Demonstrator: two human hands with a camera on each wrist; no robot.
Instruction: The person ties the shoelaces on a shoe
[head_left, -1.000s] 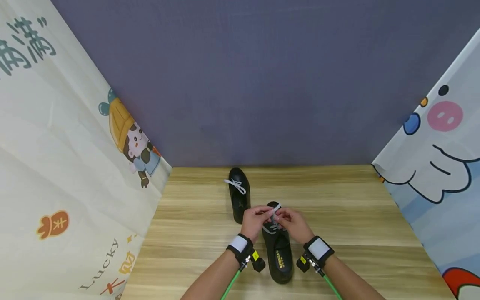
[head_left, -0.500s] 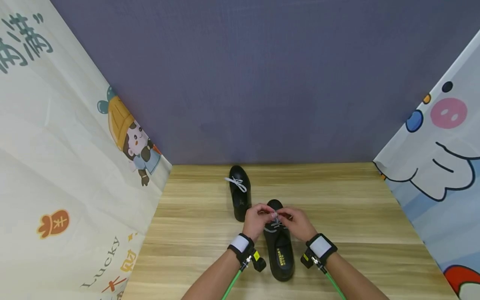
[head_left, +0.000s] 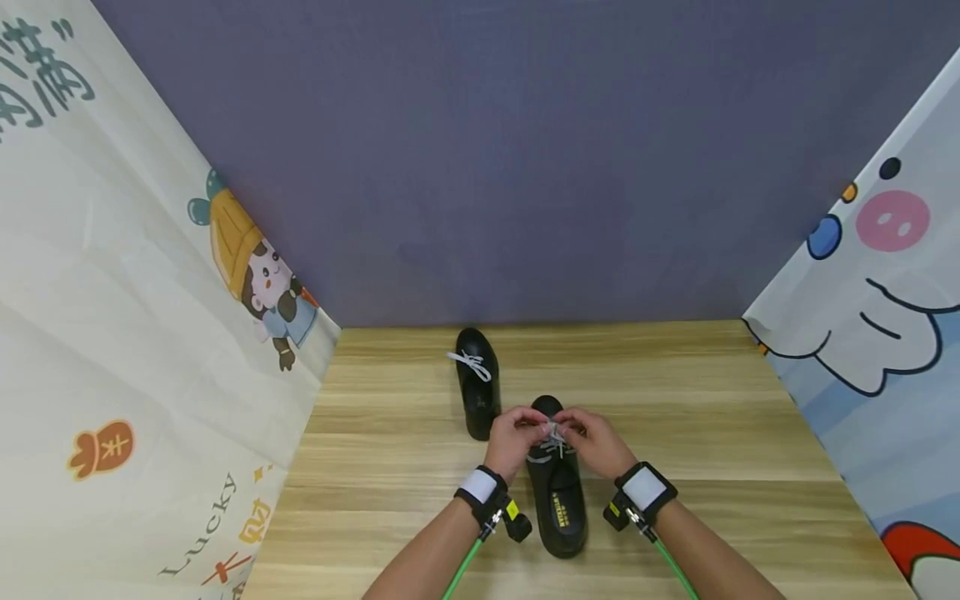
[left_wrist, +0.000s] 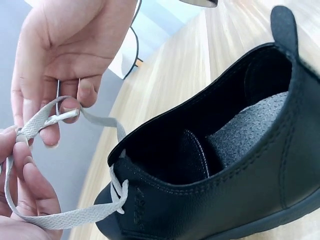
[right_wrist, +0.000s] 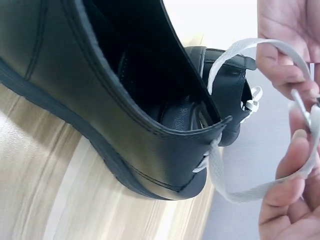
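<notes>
**Soft lace (left_wrist: 65,219), supple black shoe (head_left: 557,487): I hold by the flat, not the tip**

I have the shoe sitting on its sole on the wooden table (head_left: 697,417), well in from the left and right edges, toe towards the back edge. The other shoe (head_left: 477,404) stands further back, its toe near that back edge, with a white bow (head_left: 475,365) across its front.

My left hand (head_left: 512,439) pinches the lace between thumb and curled fingers above the toe end. My right hand (head_left: 597,443) meets it there, fingertips nearly together, its thumb and finger also closed on the lace. Exactly which strand passes where inside the pinch I cannot tell.

The lace looks flat, woven and limp: light, hard to break, but apt to twist or fold in a loop. I'd take it broadside, close to where it crosses, since the narrow tip (left_wrist: 69,115) looks stiffer and easy to lose.

The shoe looks light and slightly glossy, its upper likely to give under a squeeze. To steady it I'd press the thicker sole edge or grip the heel; the upright heel tab (left_wrist: 284,29) seems fit only for a tug.
</notes>
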